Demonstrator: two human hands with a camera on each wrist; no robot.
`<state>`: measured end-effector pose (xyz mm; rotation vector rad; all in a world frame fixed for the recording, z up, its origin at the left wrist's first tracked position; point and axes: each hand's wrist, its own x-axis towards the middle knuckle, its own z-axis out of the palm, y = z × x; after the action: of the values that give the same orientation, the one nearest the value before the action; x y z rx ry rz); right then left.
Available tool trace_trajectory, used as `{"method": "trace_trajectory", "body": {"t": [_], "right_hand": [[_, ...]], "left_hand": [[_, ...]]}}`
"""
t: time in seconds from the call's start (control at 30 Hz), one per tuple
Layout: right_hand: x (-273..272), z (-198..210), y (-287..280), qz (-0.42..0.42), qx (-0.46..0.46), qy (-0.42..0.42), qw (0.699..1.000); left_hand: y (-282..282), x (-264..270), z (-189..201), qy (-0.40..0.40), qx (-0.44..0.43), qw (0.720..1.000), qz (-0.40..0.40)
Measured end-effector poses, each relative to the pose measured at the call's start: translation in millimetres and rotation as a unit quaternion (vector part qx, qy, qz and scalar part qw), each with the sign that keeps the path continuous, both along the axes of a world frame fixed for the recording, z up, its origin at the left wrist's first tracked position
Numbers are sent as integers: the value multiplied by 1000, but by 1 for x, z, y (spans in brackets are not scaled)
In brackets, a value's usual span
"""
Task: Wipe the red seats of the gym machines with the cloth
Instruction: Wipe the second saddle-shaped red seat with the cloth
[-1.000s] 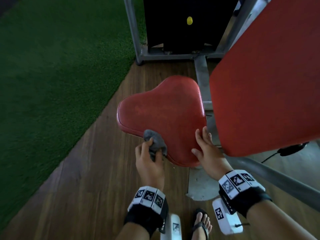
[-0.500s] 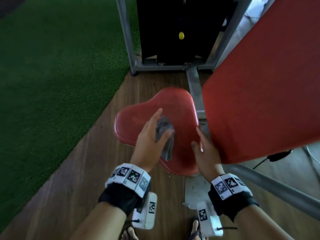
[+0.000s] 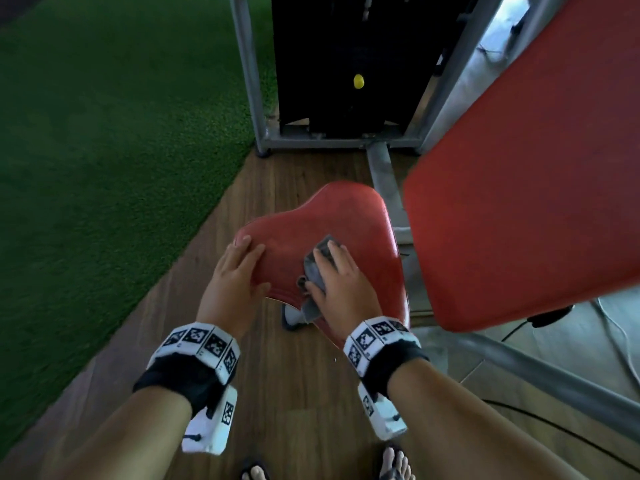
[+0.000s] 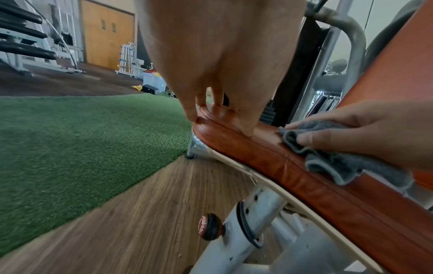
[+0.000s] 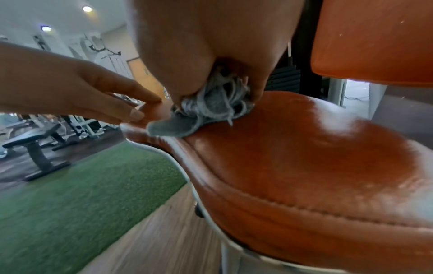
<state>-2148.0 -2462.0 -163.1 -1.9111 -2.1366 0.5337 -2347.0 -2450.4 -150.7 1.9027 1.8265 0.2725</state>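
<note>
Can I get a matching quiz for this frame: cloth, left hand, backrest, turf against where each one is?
Things:
1. cloth
2. left hand
3. backrest
4. turf

Places:
A. floor, left of the seat
B. flat on the seat's left edge
C. under the right hand, on the seat
D. raised, right of the seat

Pairs: 1-C, 2-B, 3-D, 4-A

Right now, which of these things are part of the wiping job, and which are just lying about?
Part of the job:
- red padded seat
- crumpled grey cloth, held on the seat by the right hand
- left hand, resting on the seat's left edge

Just there:
- green artificial turf
- black weight stack
- black bench
</note>
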Motion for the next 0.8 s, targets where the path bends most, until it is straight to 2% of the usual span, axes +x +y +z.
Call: {"method": "trace_trajectory", "body": {"t": [0.07, 0.2, 0.33, 0.47, 0.7, 0.8], "right_hand": [[13, 0, 0, -9, -9, 9, 1000], [47, -3, -13, -96, -45, 5, 994], [64, -7, -49, -171, -83, 63, 980], [68, -12, -82, -273, -46, 106, 955], [28, -25, -124, -436, -7, 197, 878], [-13, -35, -146, -439, 23, 211, 873]], "left_hand": [[0, 0, 0, -4, -4, 1000, 4], [1, -1, 1, -12, -9, 1000, 10], [1, -2, 0, -20, 2, 1000, 10], [2, -4, -1, -23, 8, 1000, 7], [3, -5, -2, -26, 19, 999, 4], [2, -5, -2, -23, 24, 999, 1]]}}
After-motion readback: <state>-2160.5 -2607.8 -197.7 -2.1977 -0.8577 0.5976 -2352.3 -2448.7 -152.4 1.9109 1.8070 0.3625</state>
